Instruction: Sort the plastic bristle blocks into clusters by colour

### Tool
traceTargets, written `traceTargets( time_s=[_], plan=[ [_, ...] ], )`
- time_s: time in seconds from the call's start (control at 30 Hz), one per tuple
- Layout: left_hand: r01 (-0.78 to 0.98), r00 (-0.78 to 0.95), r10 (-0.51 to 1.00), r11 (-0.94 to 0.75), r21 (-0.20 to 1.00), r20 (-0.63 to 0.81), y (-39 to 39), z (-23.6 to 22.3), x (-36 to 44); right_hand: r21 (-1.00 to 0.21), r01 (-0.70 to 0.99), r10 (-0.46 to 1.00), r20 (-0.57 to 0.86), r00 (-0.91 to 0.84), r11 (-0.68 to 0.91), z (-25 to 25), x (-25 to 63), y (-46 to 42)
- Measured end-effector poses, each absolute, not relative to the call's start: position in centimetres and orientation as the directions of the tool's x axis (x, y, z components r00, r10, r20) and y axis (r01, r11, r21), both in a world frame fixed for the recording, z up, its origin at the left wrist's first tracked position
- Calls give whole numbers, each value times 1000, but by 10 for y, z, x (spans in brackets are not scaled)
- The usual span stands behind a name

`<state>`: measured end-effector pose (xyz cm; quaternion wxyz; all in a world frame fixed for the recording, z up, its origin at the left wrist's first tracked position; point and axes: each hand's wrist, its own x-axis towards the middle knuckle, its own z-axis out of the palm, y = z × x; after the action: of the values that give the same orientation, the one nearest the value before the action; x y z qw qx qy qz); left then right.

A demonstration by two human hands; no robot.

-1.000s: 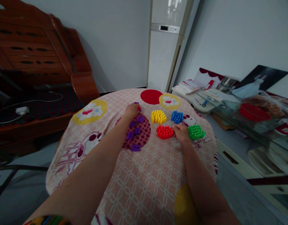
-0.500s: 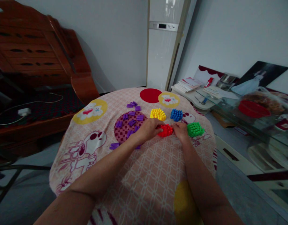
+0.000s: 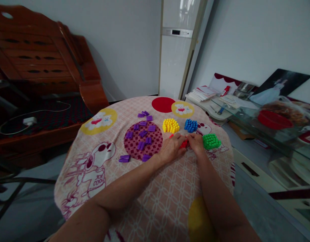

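Observation:
My left hand (image 3: 172,148) lies over a cluster of red knobbed plastic pieces (image 3: 184,144), its fingers bent round the near and upper sides and hiding most of it. Against the right side of that cluster, my right hand (image 3: 195,141) has its fingers drawn together. Just behind them sit a yellow knobbed cluster (image 3: 170,125) and a blue one (image 3: 190,125). A green cluster (image 3: 211,141) rests right of my right hand. Several short purple ribbed pieces (image 3: 141,145) lie scattered to the left of my left hand.
A patterned cloth (image 3: 160,195) covers the round table. On the right is a glass-topped cabinet (image 3: 248,121) with papers (image 3: 201,93) and a red bowl (image 3: 274,119). A wooden bench (image 3: 91,92) stands at left, a tall white appliance (image 3: 175,64) behind.
My left hand has shifted toward me and right, now covering most of the red cluster. My right hand stays at its right side. The camera view has tilted slightly.

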<state>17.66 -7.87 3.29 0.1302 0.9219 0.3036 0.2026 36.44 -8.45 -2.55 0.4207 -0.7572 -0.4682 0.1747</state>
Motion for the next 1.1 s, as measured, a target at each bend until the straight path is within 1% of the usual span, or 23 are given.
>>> traceTargets(
  time_s=[0.1, 0.2, 0.23, 0.3, 0.4, 0.47, 0.53, 0.7, 0.87, 1.0, 1.1],
  plan=[
    [561, 585, 700, -714, 418, 411, -38, 43, 163, -825, 530, 860, 115, 498, -197, -29, 366, -84],
    [675, 411, 781, -607, 419, 470, 29, 47, 140, -826, 534, 851, 140, 506, -182, -31, 367, -83],
    [717, 376, 811, -561, 413, 449, 53, 46, 132, -825, 535, 849, 143, 509, -182, -31, 367, -83],
    [803, 311, 886, -439, 404, 345, 94, 39, 117, -827, 529, 845, 133, 518, -194, -32, 366, -82],
    [848, 264, 936, -340, 407, 234, 133, 25, 105, -841, 499, 846, 100, 524, -210, -31, 365, -82],
    [863, 272, 949, -315, 395, 162, 144, 17, 103, -862, 464, 846, 81, 527, -206, -30, 363, -82],
    [866, 302, 944, -329, 378, 129, 148, 13, 105, -894, 400, 840, 51, 540, -203, -29, 361, -83],
    [831, 421, 897, -442, 338, 136, 140, 10, 109, -961, 210, 810, -22, 586, -179, -25, 357, -85],
    [780, 555, 818, -574, 249, 149, 97, 10, 97, -981, 121, 783, -46, 620, -153, -21, 354, -86],
    [753, 584, 795, -606, 256, 166, 52, 11, 81, -995, 52, 767, -30, 641, -82, -16, 350, -91],
    [720, 608, 777, -627, 297, 164, 27, 11, 70, -998, -53, 715, -65, 697, -40, -12, 346, -101]
  ],
)
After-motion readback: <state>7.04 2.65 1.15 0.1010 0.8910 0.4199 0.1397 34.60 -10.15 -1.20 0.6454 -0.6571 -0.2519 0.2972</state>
